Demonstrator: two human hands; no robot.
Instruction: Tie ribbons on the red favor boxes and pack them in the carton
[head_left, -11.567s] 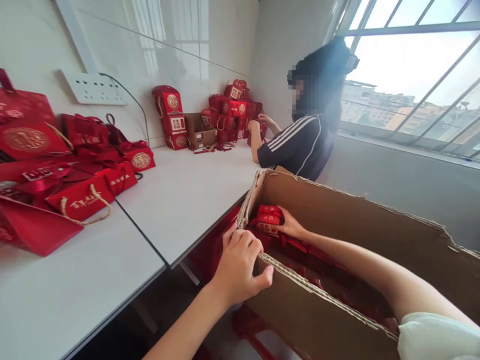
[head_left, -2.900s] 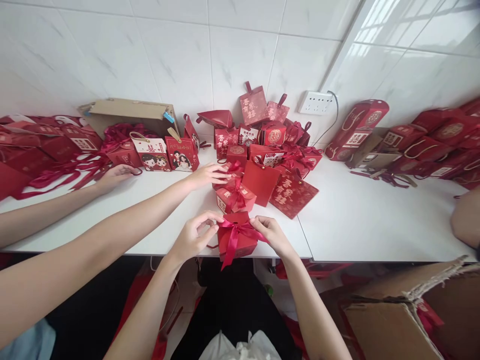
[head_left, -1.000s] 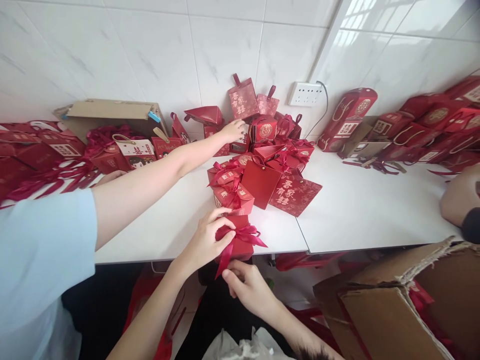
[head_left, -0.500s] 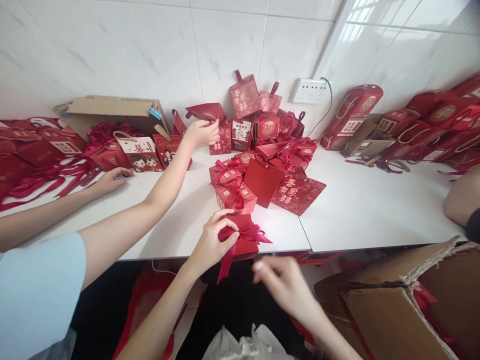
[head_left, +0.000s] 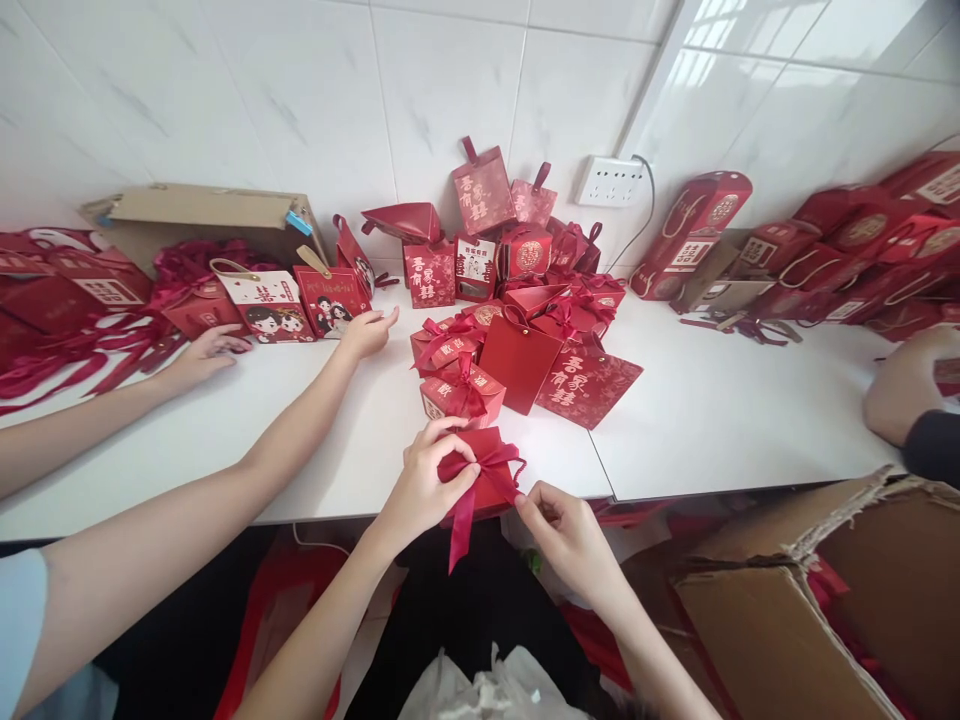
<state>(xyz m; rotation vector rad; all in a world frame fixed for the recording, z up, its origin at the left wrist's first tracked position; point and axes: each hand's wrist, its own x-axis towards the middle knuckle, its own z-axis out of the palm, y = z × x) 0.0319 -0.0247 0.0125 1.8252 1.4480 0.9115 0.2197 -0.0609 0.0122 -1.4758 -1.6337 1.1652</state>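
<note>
A small red gift box point(head_left: 478, 443) sits at the table's front edge, a dark pink satin ribbon point(head_left: 462, 530) tied in a bow on it. My left hand point(head_left: 433, 478) pinches the left side of the bow, thumb and fingertips closed on the ribbon. On the other side, my right hand point(head_left: 564, 525) has its thumb and forefinger closed on the ribbon's right end. One ribbon tail hangs below the table edge. Just behind stand finished-looking red boxes with bows point(head_left: 463, 392) and a plain red bag point(head_left: 519, 360).
A co-worker's hands point(head_left: 367, 335) rest on the left of the white table point(head_left: 675, 420), beside printed gift bags point(head_left: 271, 305). Another person's arm point(head_left: 907, 385) reaches in at right. An open cardboard carton point(head_left: 750, 620) stands at lower right. A power strip point(head_left: 613, 182) is on the wall.
My right hand has moved up to the bow and taken the ribbon's right end. The co-worker's raised hand has drawn back left and down from the bags at the back.
</note>
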